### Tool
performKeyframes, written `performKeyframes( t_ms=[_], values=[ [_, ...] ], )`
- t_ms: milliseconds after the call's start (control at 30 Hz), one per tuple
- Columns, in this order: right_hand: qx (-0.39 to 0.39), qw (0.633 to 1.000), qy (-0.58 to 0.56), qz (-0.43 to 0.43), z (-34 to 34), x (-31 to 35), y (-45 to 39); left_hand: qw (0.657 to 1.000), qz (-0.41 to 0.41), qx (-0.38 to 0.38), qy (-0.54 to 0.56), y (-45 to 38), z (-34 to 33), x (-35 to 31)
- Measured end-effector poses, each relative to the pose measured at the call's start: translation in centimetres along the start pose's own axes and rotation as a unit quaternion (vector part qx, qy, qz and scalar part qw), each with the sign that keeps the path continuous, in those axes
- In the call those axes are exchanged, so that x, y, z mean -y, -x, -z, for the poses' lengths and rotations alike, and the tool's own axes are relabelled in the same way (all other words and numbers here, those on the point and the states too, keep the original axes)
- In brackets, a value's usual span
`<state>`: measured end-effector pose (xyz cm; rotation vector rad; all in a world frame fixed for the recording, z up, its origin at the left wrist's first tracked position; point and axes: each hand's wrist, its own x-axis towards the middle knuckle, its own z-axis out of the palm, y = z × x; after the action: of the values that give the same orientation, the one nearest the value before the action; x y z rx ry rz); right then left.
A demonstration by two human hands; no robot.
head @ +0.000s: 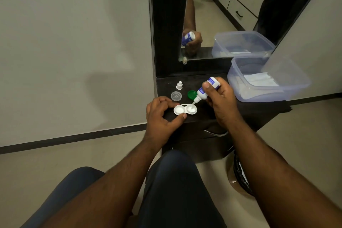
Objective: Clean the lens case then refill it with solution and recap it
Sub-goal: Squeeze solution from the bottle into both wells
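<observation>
A white contact lens case (185,109) lies open near the front edge of the dark counter (259,111), both round wells facing up. The left hand (160,116) steadies it: the thumb tip presses the case's near rim and the curled fingers (167,102) touch its far left side. The right hand (221,96) grips a small white solution bottle (204,91) with a blue label, thumb across the front and the other fingers wrapped behind it; the bottle is tilted nozzle-down, its tip just above the right well, which looks glossy with liquid. Behind the case, well apart from it, a green lens-case cap (192,94) and a clear cap (176,96) lie open side up, and the bottle's small white cap (179,85) stands farther back. A clear plastic tub (266,78) holding white folded sheets sits at the counter's right end. The mirror (222,15) behind reflects the hand, bottle and tub.
</observation>
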<state>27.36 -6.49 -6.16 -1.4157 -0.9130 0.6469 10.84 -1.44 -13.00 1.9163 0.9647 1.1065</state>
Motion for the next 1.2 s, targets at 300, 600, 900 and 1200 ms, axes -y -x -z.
performKeyframes(
  t_ms=[300,600,900,1200],
  values=[
    [-0.004,1.000,0.029,-0.009,0.00,-0.41,-0.21,1.000,-0.005,-0.007,0.003,0.03,-0.06,0.21],
    [-0.008,1.000,0.010,-0.018,0.06,-0.45,-0.28,1.000,-0.018,-0.011,0.003,0.06,-0.01,0.13],
    [-0.005,1.000,0.022,-0.011,0.07,-0.54,-0.34,1.000,-0.014,-0.011,-0.002,0.02,-0.10,0.37],
    [-0.004,1.000,0.027,-0.008,0.20,-0.69,-0.42,1.000,-0.006,-0.001,-0.009,-0.01,-0.07,0.20]
  ],
)
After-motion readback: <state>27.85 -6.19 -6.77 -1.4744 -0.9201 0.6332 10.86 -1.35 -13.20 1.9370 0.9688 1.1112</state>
